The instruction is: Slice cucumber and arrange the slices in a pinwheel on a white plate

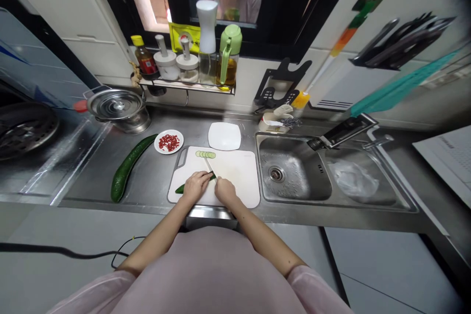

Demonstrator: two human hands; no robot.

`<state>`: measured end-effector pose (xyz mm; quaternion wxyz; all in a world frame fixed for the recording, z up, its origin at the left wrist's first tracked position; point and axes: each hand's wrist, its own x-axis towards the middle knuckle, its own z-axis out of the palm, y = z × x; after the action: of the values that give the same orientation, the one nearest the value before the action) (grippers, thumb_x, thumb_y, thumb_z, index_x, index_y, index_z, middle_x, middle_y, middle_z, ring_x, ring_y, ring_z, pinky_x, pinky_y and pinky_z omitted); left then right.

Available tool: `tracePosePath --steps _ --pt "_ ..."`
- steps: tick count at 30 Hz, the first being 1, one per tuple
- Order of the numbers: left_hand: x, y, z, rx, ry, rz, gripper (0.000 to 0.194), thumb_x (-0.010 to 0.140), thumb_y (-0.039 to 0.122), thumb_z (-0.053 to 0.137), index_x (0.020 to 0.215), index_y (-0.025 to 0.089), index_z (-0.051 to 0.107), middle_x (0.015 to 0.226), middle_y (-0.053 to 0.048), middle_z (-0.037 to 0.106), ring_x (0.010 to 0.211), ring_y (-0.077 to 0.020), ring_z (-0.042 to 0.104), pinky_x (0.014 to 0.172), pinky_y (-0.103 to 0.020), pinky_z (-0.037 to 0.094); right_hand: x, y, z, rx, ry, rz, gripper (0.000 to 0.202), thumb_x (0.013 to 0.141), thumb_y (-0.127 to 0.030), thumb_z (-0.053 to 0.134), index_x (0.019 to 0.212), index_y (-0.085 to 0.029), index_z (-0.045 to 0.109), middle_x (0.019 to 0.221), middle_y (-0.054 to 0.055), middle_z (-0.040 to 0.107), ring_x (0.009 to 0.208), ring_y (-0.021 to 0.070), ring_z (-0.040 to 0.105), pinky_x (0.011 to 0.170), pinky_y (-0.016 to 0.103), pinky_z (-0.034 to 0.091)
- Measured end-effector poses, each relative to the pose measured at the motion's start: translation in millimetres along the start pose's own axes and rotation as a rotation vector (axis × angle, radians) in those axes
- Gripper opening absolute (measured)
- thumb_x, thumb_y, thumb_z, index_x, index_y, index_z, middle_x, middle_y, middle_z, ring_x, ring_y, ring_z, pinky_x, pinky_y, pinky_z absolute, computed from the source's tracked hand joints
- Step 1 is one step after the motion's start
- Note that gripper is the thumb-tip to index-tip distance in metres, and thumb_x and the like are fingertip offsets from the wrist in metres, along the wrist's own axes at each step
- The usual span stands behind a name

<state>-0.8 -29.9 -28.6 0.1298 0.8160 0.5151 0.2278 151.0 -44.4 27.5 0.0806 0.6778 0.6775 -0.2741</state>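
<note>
A white cutting board (235,176) is lying under both hands on the steel counter (154,181). A whole cucumber (129,165) is resting well to the left of the left hand (196,185), which is curling closed over a cucumber piece (183,187) and pressing it to the board. The right hand (225,190) is gripping a knife (210,165), its blade angling away just beside the left fingers. Cucumber slices (205,154) are lying beyond the blade.

Pale pink short-sleeved top, loose fit, sleeves ending abt elbow; forearms & both hands bare, no gloves.
</note>
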Motion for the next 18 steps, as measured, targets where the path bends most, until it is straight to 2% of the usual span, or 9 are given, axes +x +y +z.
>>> tracePosePath --steps 7,18 --pt "1.4 5.5 -6.2 0.036 -0.036 -0.038 0.028 0.092 0.025 0.05 0.112 0.028 0.07 0.108 -0.004 0.069 0.095 -0.0171 0.061 0.085 -0.029 0.049 2.2 0.1 -7.5 0.023 0.009 0.016 0.033 0.093 -0.016 0.037 0.118 -0.011 0.057 0.104 0.017 0.069 0.102 0.0225 0.064 0.079 0.029 0.045" --pt "0.3 8.9 -9.2 -0.052 -0.032 -0.066 0.028 0.089 0.025 0.052 0.11 0.028 0.07 0.106 -0.005 0.068 0.097 -0.0186 0.062 0.088 -0.032 0.049 -17.6 24.7 -9.5 -0.031 0.08 0.0 0.029 0.096 -0.021 0.035 0.113 -0.014 0.057 0.098 0.013 0.069 0.093 0.0208 0.066 0.074 0.027 0.042"
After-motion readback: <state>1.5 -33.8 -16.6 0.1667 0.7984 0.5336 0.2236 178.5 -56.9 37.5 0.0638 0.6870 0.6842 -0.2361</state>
